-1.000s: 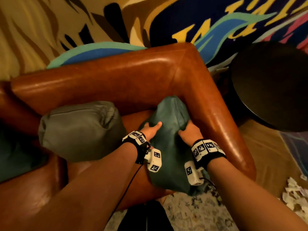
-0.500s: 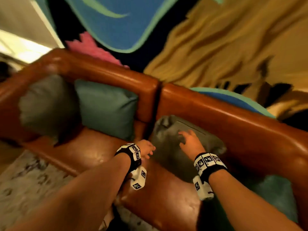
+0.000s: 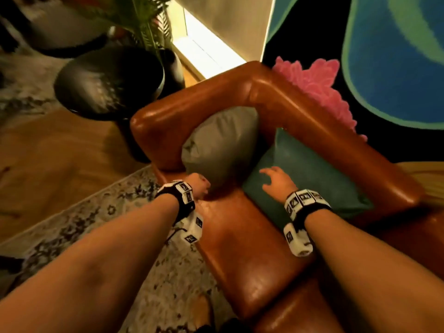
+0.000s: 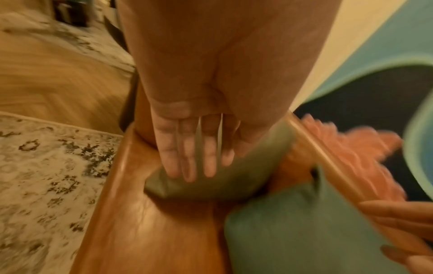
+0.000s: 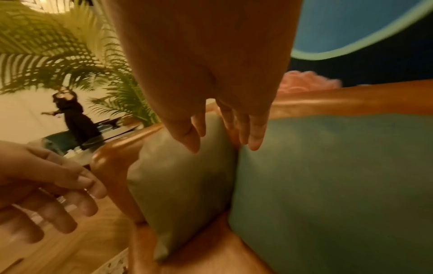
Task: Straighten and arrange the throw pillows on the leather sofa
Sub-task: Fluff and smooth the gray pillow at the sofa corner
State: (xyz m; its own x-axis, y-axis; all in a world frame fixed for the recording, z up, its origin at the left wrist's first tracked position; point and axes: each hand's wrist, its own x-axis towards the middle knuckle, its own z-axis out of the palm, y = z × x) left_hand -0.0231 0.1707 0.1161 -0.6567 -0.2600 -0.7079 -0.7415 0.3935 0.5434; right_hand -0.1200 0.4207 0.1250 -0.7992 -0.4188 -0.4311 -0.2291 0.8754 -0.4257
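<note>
Open hands (image 3: 276, 180) above pillows (image 3: 307, 174)

A: Light?
B: Dim, warm orange overall. Brightest spot is the lit strip on the floor (image 3: 204, 54) behind my sofa (image 3: 252, 248); glare streaks on its leather seat and arm.
A: Sharpness?
B: Soft all round. My left wrist view is motion-smeared, rug (image 4: 46, 176) and wall art streaked. Right wrist: edges bent, my hands large, out of focus. Shadow pools between the pillows.
</note>
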